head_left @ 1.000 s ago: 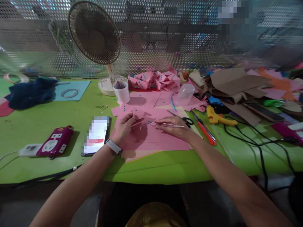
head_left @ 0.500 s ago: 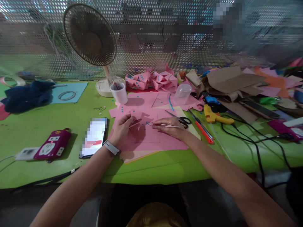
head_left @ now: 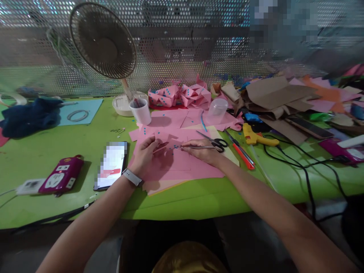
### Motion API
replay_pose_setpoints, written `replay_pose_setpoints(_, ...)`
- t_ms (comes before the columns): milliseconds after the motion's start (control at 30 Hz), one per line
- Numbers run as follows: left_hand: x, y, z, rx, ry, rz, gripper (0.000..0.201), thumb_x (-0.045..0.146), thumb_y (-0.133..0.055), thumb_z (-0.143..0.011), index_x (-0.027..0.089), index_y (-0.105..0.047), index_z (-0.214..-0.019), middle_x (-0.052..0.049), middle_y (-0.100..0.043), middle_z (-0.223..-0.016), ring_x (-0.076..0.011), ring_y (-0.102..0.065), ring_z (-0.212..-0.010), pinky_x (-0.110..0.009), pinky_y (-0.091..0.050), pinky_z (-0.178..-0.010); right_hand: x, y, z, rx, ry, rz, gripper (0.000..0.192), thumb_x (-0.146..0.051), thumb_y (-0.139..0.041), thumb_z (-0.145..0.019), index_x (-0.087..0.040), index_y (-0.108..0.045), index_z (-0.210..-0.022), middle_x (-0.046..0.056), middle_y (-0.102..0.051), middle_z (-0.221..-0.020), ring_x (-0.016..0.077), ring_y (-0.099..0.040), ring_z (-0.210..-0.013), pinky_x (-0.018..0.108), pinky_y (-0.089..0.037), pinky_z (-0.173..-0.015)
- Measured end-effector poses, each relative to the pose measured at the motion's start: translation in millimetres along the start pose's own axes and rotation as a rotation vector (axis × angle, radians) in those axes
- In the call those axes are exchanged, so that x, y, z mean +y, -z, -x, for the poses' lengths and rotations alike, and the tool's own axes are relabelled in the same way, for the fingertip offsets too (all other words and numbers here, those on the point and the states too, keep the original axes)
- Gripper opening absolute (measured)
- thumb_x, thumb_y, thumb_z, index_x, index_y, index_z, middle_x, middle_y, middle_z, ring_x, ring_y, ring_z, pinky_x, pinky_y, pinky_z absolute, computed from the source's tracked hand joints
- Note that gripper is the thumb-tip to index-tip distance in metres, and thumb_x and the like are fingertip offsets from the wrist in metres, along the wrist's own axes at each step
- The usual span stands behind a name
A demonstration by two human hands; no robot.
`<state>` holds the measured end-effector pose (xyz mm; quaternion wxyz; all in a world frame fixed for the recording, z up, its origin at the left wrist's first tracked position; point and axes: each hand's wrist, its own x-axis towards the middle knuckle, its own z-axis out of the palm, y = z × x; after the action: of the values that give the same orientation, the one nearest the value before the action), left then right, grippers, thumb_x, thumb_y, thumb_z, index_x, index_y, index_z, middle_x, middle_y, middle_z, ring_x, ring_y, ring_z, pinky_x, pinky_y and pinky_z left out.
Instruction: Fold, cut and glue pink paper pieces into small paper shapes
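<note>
My left hand [head_left: 145, 154], with a white watch on the wrist, pinches a small folded pink paper piece [head_left: 162, 145] over a stack of pink paper sheets [head_left: 182, 167]. My right hand [head_left: 202, 151] grips thin metal tweezers [head_left: 193, 147] lying flat, their tips pointing left at small blue dots beside the folded piece. Both hands rest low on the pink sheets on the green table [head_left: 85, 148].
Scissors [head_left: 217, 142], an orange cutter [head_left: 241, 150] and a yellow glue gun [head_left: 257, 138] lie right of my hands. A phone [head_left: 111, 164] and a magenta power strip [head_left: 58, 177] lie left. A fan [head_left: 104, 41], white cup [head_left: 140, 111], clear cup [head_left: 217, 110] and dotted pink folded shapes [head_left: 180, 95] stand behind.
The view has shifted slightly. My right hand has drawn the tweezers a little toward the folded piece; the left hand keeps its hold.
</note>
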<state>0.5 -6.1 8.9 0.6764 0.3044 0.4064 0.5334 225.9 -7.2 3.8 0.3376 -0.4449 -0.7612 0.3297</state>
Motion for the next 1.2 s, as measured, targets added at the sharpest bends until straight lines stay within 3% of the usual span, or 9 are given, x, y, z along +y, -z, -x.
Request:
replay_pose_setpoints(167,-0.2,0.1,-0.3,0.019,-0.006,-0.016,0.004,0.015,-0.064,-0.083,0.018,-0.063,-0.080,-0.005,-0.067,-0.086,-0.0192,-0.069,-0.093,-0.033,-0.057,-0.083,-2.5,1.2,-0.9,-0.010,-0.031,0.013,0.025,-0.039,-0.060,-0.086,-0.023,-0.074,-0.099,0.003,-0.075,-0.097,0.0179,-0.068,-0.088,0.029,-0.051,-0.075)
replay_pose_setpoints(467,0.6,0.7,0.3,0.002,0.003,-0.050,0.003,0.017,-0.065,-0.083,0.018,-0.062,-0.081,-0.005,-0.068,-0.088,-0.0187,-0.069,-0.092,-0.032,-0.057,-0.081,-3.8,-1.7,-2.5,0.013,-0.064,-0.172,0.028,-0.044,-0.062,-0.083,-0.021,-0.074,-0.094,0.005,-0.075,-0.092,0.0184,-0.069,-0.085,0.030,-0.052,-0.075)
replay_pose_setpoints(633,-1.0,3.7,-2.3,-0.005,-0.004,-0.063,0.008,0.021,-0.068,-0.081,0.018,-0.063,-0.085,-0.005,-0.069,-0.090,-0.0185,-0.069,-0.092,-0.031,-0.057,-0.079,-5.9,-5.8,-2.1,0.063,-0.114,-0.386,0.031,-0.047,-0.068,-0.078,-0.018,-0.074,-0.088,0.006,-0.075,-0.086,0.0186,-0.071,-0.081,0.032,-0.056,-0.074)
replay_pose_setpoints(833,-6.6,-0.9,2.3,-0.073,-0.100,-0.082,0.022,0.028,-0.076,-0.075,0.017,-0.063,-0.088,0.000,-0.066,-0.088,-0.0159,-0.068,-0.093,-0.032,-0.055,-0.088,-22.7,-16.8,-1.9,0.201,-0.164,-0.753,0.024,-0.041,-0.073,-0.076,-0.020,-0.074,-0.087,0.003,-0.076,-0.085,0.0169,-0.072,-0.080,0.036,-0.056,-0.087)
replay_pose_setpoints(1200,-11.6,-10.8,14.4,-0.169,-0.055,-0.188,0.030,0.038,-0.073,-0.079,0.018,-0.064,-0.100,-0.007,-0.069,-0.106,-0.0205,-0.065,-0.103,-0.037,-0.055,-0.089,-30.7,-21.6,-3.1,0.291,-0.217,-0.911,0.017,-0.037,-0.076,-0.074,-0.022,-0.074,-0.082,0.001,-0.076,-0.082,0.0167,-0.072,-0.076,0.037,-0.057,-0.086)
